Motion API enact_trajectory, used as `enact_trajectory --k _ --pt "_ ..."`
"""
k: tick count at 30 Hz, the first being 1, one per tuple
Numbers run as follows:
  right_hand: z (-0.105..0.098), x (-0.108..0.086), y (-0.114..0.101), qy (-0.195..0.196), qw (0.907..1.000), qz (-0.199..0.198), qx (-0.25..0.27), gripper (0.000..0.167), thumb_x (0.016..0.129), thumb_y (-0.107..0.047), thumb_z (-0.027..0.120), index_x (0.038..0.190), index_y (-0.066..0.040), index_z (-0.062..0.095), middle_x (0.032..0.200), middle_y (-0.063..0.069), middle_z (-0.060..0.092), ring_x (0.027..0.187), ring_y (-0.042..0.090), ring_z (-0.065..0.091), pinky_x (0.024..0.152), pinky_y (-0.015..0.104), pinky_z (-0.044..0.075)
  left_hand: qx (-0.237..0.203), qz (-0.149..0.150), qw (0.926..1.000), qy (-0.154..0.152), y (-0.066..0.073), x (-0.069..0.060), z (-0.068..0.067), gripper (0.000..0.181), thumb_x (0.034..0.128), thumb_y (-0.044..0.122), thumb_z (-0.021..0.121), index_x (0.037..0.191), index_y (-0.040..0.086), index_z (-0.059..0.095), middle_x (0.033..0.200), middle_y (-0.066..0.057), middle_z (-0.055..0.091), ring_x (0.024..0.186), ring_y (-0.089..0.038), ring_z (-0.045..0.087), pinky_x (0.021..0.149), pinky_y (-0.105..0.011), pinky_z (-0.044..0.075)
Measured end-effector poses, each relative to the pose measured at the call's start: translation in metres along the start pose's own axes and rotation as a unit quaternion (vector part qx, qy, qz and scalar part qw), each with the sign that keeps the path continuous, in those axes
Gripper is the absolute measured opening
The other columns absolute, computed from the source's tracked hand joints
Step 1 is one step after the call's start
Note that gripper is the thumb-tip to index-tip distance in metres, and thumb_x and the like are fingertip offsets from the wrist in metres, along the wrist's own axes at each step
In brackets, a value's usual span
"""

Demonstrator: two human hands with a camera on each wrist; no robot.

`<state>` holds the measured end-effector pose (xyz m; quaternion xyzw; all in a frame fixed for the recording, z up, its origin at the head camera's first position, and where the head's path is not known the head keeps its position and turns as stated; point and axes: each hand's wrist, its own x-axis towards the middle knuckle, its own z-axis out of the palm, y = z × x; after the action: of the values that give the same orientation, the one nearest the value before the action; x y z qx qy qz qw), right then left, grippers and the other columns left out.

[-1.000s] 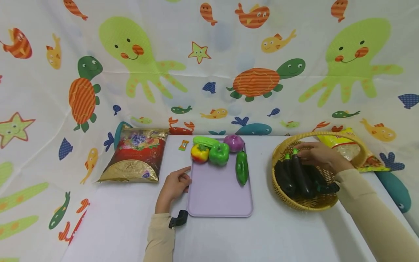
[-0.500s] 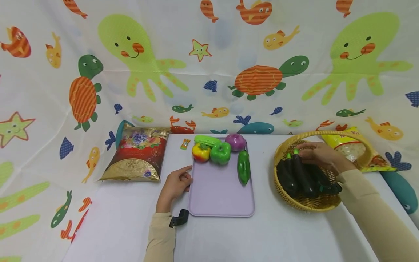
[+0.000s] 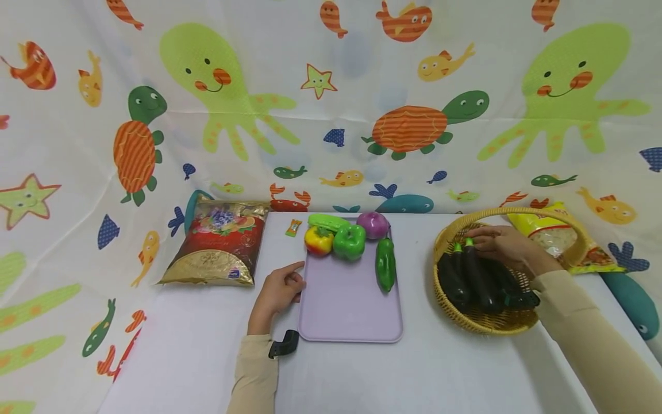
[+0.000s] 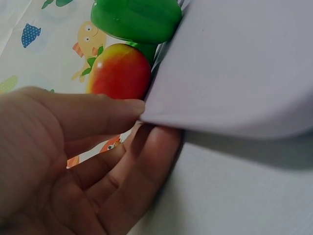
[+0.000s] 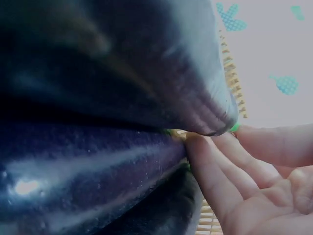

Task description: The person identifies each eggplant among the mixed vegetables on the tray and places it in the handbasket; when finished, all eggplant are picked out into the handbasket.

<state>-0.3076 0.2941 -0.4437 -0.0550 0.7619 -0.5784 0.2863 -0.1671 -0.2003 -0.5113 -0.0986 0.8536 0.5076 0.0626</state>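
Note:
My left hand [image 3: 279, 291] pinches the left rim of a pale purple tray [image 3: 351, 313]; in the left wrist view the thumb [image 4: 105, 115] lies at its edge with fingers below. On the tray's far part sit a red-yellow pepper [image 3: 318, 241], a green bell pepper [image 3: 349, 242], a long green vegetable [image 3: 329, 222], a purple onion [image 3: 373, 225] and a long green pepper [image 3: 385, 265]. At right, my right hand [image 3: 504, 247] reaches into a wicker basket [image 3: 447, 313] and pinches an eggplant [image 3: 482, 282] by its green stem end. Other eggplants [image 3: 452, 283] lie beside it.
A red and gold bag [image 3: 217, 241] stands at the back left, with a small wrapped candy [image 3: 293, 227] to its right. Behind the basket leans a yellow packet [image 3: 553, 236]. The basket's arched handle [image 3: 491, 213] rises over the right hand. A patterned cloth [image 3: 320, 144] hangs behind.
The head view shifts slightly to the side. Both hands stay where they are, at the tray's rim and at the eggplant.

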Motion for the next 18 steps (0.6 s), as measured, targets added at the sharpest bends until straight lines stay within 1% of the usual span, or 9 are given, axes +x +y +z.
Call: enact_trajectory --k 2,4,6,7,9,12,15,16,18 --pt "0.0 -0.003 -0.001 0.007 0.9997 -0.007 -0.02 0.038 0.099 0.004 0.051 0.136 0.007 0.057 0.121 -0.003 0.068 0.101 0.001 0.064 0.087 0.024 0.056 -0.002 0.003 1.0 -0.002 0.0 0.002 0.001 0.049 0.0934 -0.001 0.067 0.142 0.003 0.059 0.09 -0.007 0.063 0.059 -0.014 0.059 0.057 -0.028 0.053" --pt "0.001 -0.008 -0.003 0.015 0.9985 -0.019 -0.05 0.041 0.1 0.005 0.047 0.14 0.01 0.052 0.131 0.009 0.064 0.104 0.0 0.062 0.088 0.023 0.055 -0.003 0.001 1.0 -0.002 0.001 0.003 0.003 0.049 0.0936 0.0 0.068 0.142 0.003 0.059 0.091 -0.008 0.062 0.059 -0.015 0.059 0.057 -0.027 0.053" --pt "0.003 -0.015 -0.006 0.024 0.9948 -0.033 -0.094 0.042 0.101 0.003 0.044 0.142 0.011 0.05 0.14 0.021 0.057 0.11 0.005 0.061 0.09 0.023 0.055 -0.001 0.001 1.0 -0.004 0.002 0.003 0.004 0.049 0.0936 0.001 0.068 0.142 0.003 0.059 0.091 -0.008 0.062 0.06 -0.015 0.059 0.057 -0.027 0.053" --pt "0.004 -0.02 -0.008 0.031 0.9907 -0.038 -0.127 0.042 0.103 0.001 0.043 0.143 0.011 0.047 0.143 0.026 0.053 0.113 0.009 0.061 0.09 0.023 0.054 -0.001 0.0 1.0 -0.004 0.003 0.003 0.004 0.049 0.0936 0.001 0.068 0.142 0.004 0.059 0.091 -0.008 0.063 0.06 -0.015 0.059 0.057 -0.027 0.053" --pt "0.009 -0.033 -0.013 0.046 0.9806 -0.043 -0.186 0.042 0.105 -0.003 0.042 0.144 0.011 0.046 0.145 0.032 0.049 0.12 0.024 0.06 0.093 0.03 0.055 0.0 -0.001 1.0 -0.005 0.003 0.003 0.005 0.049 0.0936 0.001 0.068 0.142 0.004 0.059 0.091 -0.007 0.063 0.06 -0.015 0.059 0.058 -0.027 0.053" --pt "0.022 -0.056 -0.016 0.078 0.9578 -0.057 -0.271 0.04 0.107 -0.008 0.044 0.142 0.011 0.049 0.138 0.034 0.053 0.123 0.043 0.054 0.094 0.048 0.052 0.002 0.0 1.0 -0.004 0.002 0.002 0.005 0.049 0.0934 0.001 0.068 0.142 0.003 0.059 0.09 -0.007 0.063 0.06 -0.015 0.059 0.057 -0.028 0.052" --pt "0.044 -0.083 -0.014 0.121 0.9369 -0.071 -0.32 0.039 0.108 -0.011 0.045 0.139 0.011 0.052 0.135 0.034 0.055 0.12 0.051 0.054 0.093 0.063 0.048 0.012 -0.001 0.9999 -0.006 0.001 0.0 0.004 0.049 0.0938 0.002 0.067 0.142 0.002 0.059 0.09 -0.006 0.064 0.059 -0.015 0.06 0.058 -0.028 0.05" --pt "0.054 -0.093 -0.013 0.135 0.9312 -0.08 -0.329 0.038 0.108 -0.011 0.046 0.138 0.01 0.054 0.134 0.034 0.056 0.12 0.051 0.054 0.092 0.066 0.047 0.017 -0.002 0.9998 -0.009 0.001 -0.001 0.003 0.049 0.094 0.003 0.067 0.142 0.002 0.059 0.09 -0.007 0.064 0.059 -0.015 0.06 0.058 -0.028 0.05" --pt "0.078 -0.111 -0.012 0.156 0.9228 -0.097 -0.338 0.036 0.107 -0.012 0.049 0.138 0.007 0.056 0.133 0.03 0.059 0.118 0.049 0.058 0.091 0.063 0.05 0.031 -0.007 0.9994 -0.015 0.002 -0.004 0.001 0.049 0.0951 0.005 0.066 0.143 0.002 0.057 0.092 -0.007 0.066 0.061 -0.015 0.062 0.061 -0.028 0.05"
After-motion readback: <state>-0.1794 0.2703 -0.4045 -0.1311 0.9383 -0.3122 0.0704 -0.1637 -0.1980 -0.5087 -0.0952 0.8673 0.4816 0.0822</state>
